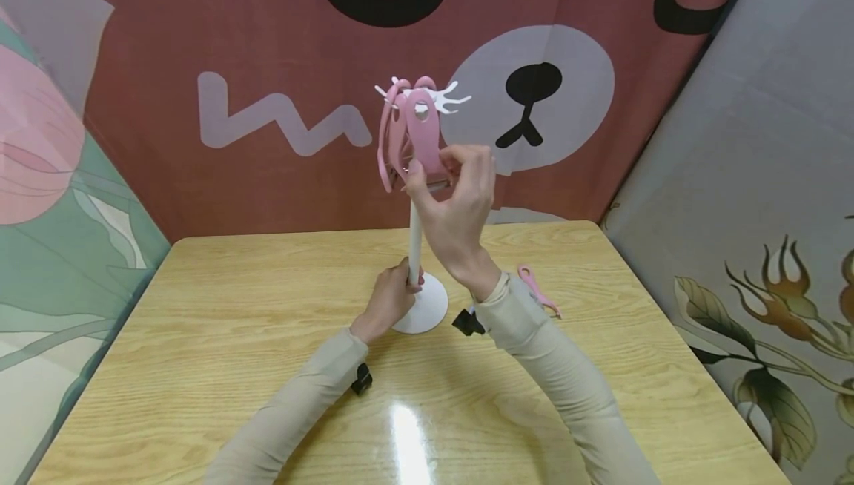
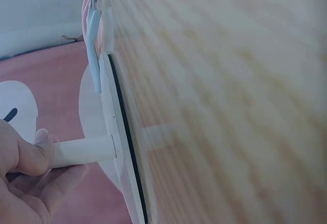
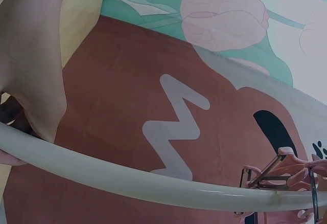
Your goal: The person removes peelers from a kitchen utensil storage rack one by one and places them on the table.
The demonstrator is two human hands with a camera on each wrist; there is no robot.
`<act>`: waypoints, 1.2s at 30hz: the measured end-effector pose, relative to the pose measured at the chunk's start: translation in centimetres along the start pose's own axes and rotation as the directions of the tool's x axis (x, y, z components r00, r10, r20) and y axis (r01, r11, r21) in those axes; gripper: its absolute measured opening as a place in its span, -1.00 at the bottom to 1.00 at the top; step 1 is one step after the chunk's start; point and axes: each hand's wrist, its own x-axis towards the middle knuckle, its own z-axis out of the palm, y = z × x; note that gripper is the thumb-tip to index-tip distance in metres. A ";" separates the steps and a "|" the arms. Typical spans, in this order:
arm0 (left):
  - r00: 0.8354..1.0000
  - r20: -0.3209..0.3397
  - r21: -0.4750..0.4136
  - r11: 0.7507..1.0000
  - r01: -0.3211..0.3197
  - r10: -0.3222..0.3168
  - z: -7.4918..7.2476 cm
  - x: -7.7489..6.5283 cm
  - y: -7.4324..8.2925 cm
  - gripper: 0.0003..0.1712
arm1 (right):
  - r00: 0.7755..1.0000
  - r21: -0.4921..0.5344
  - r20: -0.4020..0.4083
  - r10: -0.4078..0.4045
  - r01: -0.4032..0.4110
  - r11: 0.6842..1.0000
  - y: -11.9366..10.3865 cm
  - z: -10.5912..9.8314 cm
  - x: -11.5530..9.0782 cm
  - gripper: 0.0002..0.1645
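A white stand has a thin pole (image 1: 415,240), a round base (image 1: 432,307) on the table and branching white hooks (image 1: 450,97) on top. Several pink peelers (image 1: 422,125) hang from these hooks by their handles, metal blade ends down; the right wrist view also shows these peelers (image 3: 278,175). My right hand (image 1: 460,207) pinches the nearest pink peeler low down between thumb and fingers. Just above the base, my left hand (image 1: 390,294) grips the pole, and the left wrist view shows its fingers (image 2: 66,183) around the pole (image 2: 84,151).
Another pink peeler (image 1: 537,291) lies on the wooden table (image 1: 267,299) right of the base, partly behind my right forearm. Beside it in the left wrist view is a light blue peeler (image 2: 93,45). A patterned cloth (image 1: 280,40) hangs behind the table.
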 end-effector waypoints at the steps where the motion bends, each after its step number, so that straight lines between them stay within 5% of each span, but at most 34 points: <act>1: 1.000 0.003 0.000 1.000 0.002 -0.002 0.0 0.0 0.0 -0.79 | 1.000 0.003 0.000 -0.002 0.002 1.000 -0.1 0.0 0.1 -0.62; 36: 1.000 0.015 -0.007 1.000 -0.001 0.001 0.0 0.2 -0.3 -0.79 | 1.000 0.069 -0.005 -0.030 0.031 0.997 0.8 -0.7 -0.2 -0.63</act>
